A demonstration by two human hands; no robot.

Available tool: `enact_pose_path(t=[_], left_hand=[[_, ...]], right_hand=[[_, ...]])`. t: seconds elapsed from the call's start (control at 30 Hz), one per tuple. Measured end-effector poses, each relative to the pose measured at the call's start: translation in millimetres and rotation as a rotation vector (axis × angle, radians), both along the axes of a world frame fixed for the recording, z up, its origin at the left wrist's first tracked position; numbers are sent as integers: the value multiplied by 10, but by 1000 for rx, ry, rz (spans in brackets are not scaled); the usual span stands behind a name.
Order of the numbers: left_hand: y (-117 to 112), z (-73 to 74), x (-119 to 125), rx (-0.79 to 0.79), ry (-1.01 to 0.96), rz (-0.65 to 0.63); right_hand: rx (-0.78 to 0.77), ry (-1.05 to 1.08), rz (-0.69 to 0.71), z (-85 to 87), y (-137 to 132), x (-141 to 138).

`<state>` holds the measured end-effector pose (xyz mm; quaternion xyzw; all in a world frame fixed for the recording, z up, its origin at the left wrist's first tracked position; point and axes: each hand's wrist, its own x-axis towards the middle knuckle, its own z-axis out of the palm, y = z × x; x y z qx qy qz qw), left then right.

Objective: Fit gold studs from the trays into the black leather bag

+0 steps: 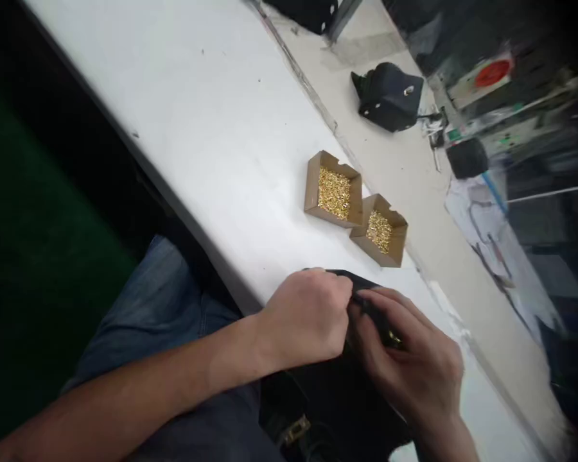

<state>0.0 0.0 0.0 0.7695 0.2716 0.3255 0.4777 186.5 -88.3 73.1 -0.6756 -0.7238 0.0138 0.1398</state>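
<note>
Well, the left hand (311, 314) is curled tight around the upper edge of a black piece (347, 404), and right up against it the right hand (414, 359) pinches the same edge between thumb and bent fingers. A gold glint shows beside the right palm, too blurred to make out. The black piece hangs below both hands, near the person's jeans (149, 321), with a gold buckle (296, 430) low on it. Beyond the knuckles, two open cardboard boxes (312, 183) of small gold bits (334, 194) sit on the white table (197, 128).
</note>
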Motion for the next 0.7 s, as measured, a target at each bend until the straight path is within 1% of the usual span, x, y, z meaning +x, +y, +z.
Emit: enact_pose_path(t=[0.17, 0.27, 0.33, 0.47, 0.6, 0.7], left_hand=[[66, -53, 30, -233, -104, 44], [134, -53, 49, -345, -180, 32], [167, -43, 73, -324, -200, 14], [214, -17, 131, -190, -170, -40], [318, 26, 190, -144, -128, -82], [437, 58, 259, -61, -68, -107]], right_hand=[[-56, 98, 6, 54, 125, 41], [-116, 177, -4, 63, 152, 86], [-140, 200, -8, 61, 168, 119], [-138, 176, 77, 73, 244, 191], [-224, 226, 117, 142, 359, 286], [-281, 259, 124, 178, 431, 373]])
